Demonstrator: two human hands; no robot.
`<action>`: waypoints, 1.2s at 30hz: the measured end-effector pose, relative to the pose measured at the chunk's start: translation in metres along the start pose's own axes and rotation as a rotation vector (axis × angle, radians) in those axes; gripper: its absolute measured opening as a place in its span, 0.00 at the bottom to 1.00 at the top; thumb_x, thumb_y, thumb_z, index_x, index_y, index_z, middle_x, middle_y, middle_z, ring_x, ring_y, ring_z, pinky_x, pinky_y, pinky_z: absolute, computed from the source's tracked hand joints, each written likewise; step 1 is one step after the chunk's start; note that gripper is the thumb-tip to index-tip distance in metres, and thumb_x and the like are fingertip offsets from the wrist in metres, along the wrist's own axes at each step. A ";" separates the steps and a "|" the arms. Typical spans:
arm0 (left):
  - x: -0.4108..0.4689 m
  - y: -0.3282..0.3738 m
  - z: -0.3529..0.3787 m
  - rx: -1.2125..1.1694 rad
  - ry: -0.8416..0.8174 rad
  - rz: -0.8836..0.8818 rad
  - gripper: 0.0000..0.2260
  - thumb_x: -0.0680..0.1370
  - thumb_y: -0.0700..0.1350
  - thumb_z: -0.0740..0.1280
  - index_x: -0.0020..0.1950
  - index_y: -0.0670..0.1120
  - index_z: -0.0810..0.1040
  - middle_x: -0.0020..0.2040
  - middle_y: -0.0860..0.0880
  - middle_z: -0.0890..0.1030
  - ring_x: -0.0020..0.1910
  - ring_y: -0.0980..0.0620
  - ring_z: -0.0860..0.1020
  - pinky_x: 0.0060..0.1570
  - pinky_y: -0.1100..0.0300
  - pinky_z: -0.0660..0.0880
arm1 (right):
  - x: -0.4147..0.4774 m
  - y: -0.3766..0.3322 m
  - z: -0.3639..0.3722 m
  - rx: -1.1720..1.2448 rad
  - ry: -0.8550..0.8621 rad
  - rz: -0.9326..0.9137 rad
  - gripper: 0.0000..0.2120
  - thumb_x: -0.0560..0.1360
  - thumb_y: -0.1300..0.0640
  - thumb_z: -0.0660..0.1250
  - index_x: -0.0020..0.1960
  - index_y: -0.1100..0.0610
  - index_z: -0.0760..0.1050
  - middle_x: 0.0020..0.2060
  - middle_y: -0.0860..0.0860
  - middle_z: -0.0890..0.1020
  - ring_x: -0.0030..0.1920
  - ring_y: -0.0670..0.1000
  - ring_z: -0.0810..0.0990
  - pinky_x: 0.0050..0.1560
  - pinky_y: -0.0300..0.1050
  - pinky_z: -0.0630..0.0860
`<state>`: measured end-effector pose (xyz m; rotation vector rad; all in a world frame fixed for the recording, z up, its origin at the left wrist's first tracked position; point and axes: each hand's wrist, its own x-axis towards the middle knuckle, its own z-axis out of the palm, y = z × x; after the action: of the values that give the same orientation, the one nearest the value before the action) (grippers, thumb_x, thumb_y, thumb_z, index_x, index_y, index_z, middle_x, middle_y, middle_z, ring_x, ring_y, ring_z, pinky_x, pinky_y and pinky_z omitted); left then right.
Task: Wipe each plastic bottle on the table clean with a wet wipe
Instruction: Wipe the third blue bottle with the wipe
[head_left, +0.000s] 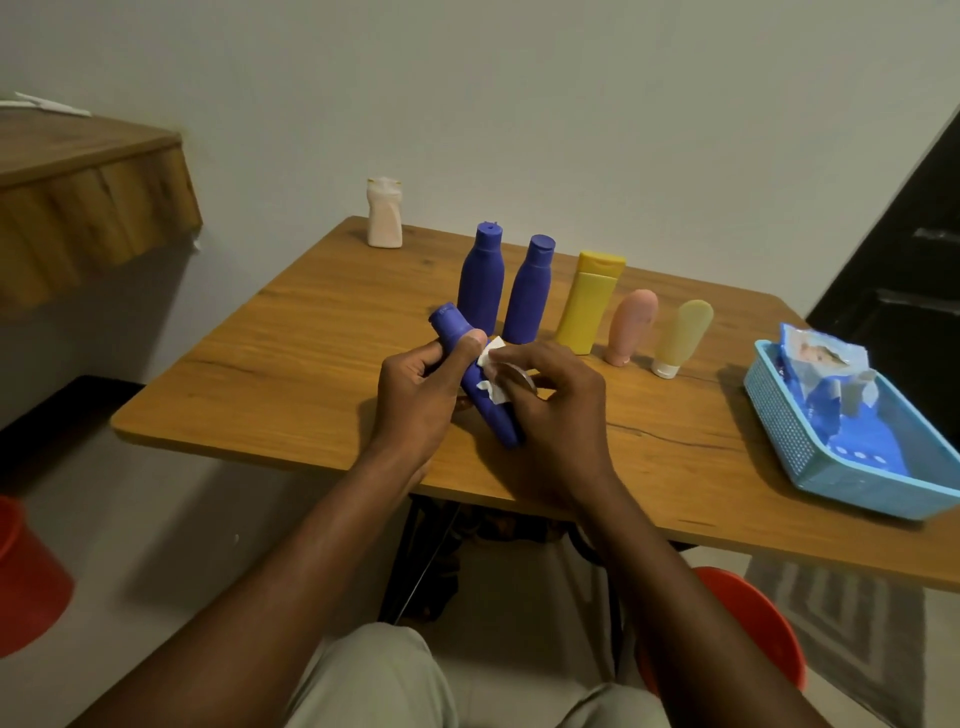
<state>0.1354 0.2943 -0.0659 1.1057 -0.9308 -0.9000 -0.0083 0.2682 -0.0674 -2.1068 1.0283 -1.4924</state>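
Blue plastic bottle (491, 413), head view: held tilted above the table (260, 364), its cap end gripped in the curled left hand (415, 400); the right hand (556, 410) pinches a wet wipe (492, 358) against its body. Judged step: wiping this bottle; next, turn it to expose unwiped sides. Count: seven bottles, including two other blue bottles (482, 283), yellow bottle (589, 306), pink tube (631, 325), pale tube (681, 335), cream bottle (384, 218); one basket (779, 421), one wipe pack (823, 364).

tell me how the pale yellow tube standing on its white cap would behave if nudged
The pale yellow tube would probably tip easily: it stands tall on a narrow white cap. Its rounded, matte body suggests soft, light plastic. Falling left, it might knock the pink tube beside it.
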 end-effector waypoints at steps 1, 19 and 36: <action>0.001 0.000 0.000 0.000 0.005 -0.004 0.12 0.81 0.50 0.71 0.52 0.42 0.85 0.41 0.46 0.87 0.42 0.51 0.86 0.37 0.64 0.79 | -0.002 0.000 0.001 -0.007 0.002 -0.027 0.07 0.77 0.60 0.73 0.54 0.55 0.85 0.48 0.48 0.85 0.51 0.51 0.81 0.48 0.58 0.78; 0.006 -0.007 -0.003 0.032 -0.006 0.005 0.13 0.81 0.51 0.72 0.53 0.41 0.86 0.43 0.46 0.88 0.45 0.48 0.87 0.43 0.55 0.84 | -0.002 0.004 0.001 0.193 -0.014 0.200 0.08 0.77 0.55 0.75 0.56 0.55 0.84 0.51 0.47 0.86 0.54 0.49 0.84 0.53 0.56 0.82; 0.006 -0.012 -0.001 0.011 0.002 0.049 0.13 0.80 0.51 0.73 0.50 0.40 0.87 0.42 0.45 0.88 0.43 0.49 0.87 0.41 0.60 0.81 | -0.004 0.013 0.004 0.224 -0.099 0.182 0.18 0.73 0.49 0.79 0.61 0.52 0.84 0.55 0.47 0.87 0.57 0.50 0.84 0.56 0.58 0.82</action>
<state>0.1372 0.2865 -0.0765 1.0882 -0.9582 -0.8544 -0.0101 0.2623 -0.0800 -1.8591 0.9410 -1.3352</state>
